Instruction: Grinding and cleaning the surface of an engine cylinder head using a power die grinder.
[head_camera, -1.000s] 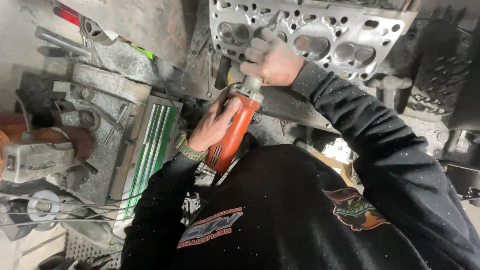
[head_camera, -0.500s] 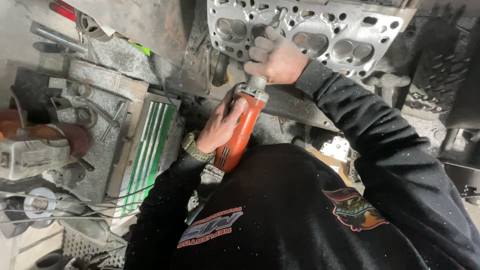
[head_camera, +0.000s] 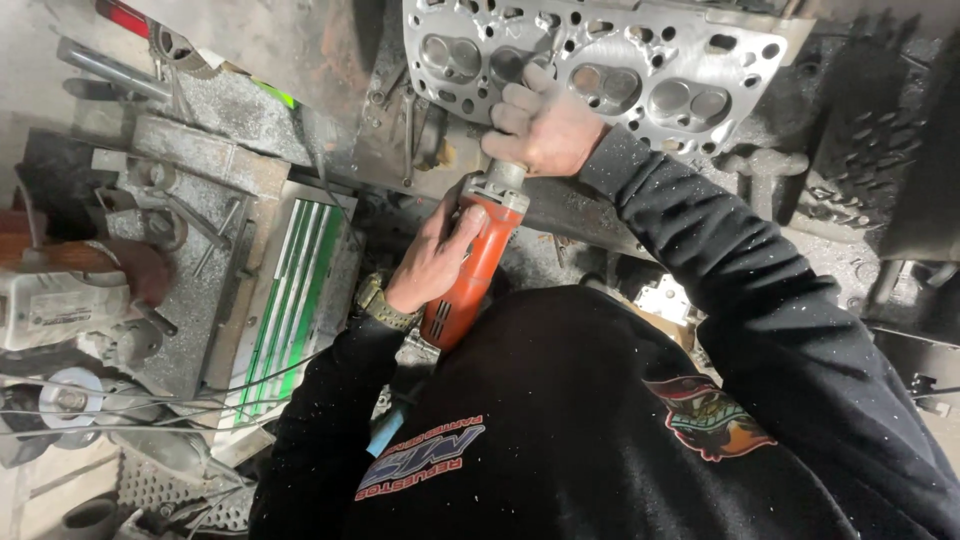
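Both of our hands are working one orange, cylinder-bodied die grinder (head_camera: 468, 280), the left hand (head_camera: 432, 262) wrapping its barrel near our chest and the right hand (head_camera: 540, 130) clenching its metal nose against the grey aluminium cylinder head (head_camera: 600, 60) beyond.

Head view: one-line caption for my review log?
Both hands steady an orange die grinder against a metal cylinder head.

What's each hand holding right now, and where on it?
Both hold the orange die grinder. Left hand wraps the orange body at mid-length; right hand grips the grey nose end, against the cylinder head.
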